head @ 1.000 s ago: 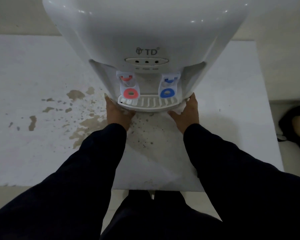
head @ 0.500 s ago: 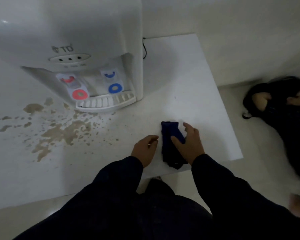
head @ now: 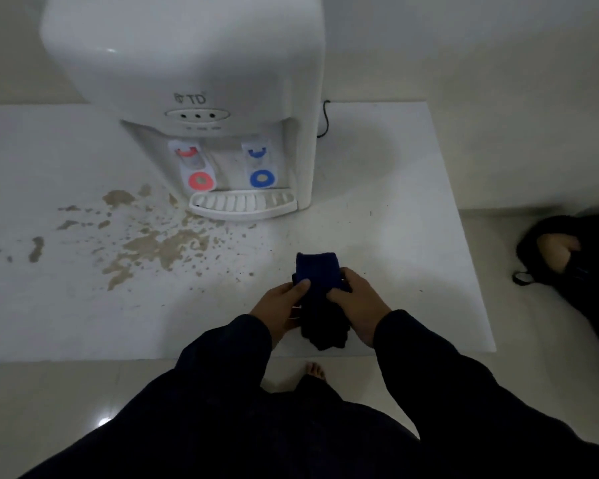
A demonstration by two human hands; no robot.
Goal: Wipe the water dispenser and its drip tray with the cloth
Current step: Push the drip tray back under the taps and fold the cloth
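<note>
Holding a dark blue cloth [head: 320,271] between them, both hands work low over the white desk [head: 395,236], close to its near edge. The left hand [head: 284,305] has its grip closed on the cloth's nine o'clock side, thumb laid across the fabric, and the right hand [head: 357,305] has its grip wrapped round the three o'clock side. The cloth's folded end sticks out past the fingers toward twelve o'clock, and the rest hangs bunched between the palms. At about eleven o'clock from the cloth, well apart from it, stands the white water dispenser [head: 187,63], its slotted drip tray [head: 242,203] jutting out at the base under a red tap [head: 199,179] and a blue tap [head: 261,178]. Brown stains [head: 159,247] spatter the desk from the tray's nine o'clock side outward — some reach right up to the tray. A dark cord [head: 325,119] shows at the dispenser's three o'clock edge. A bare foot [head: 315,369] shows on the floor at six o'clock.
</note>
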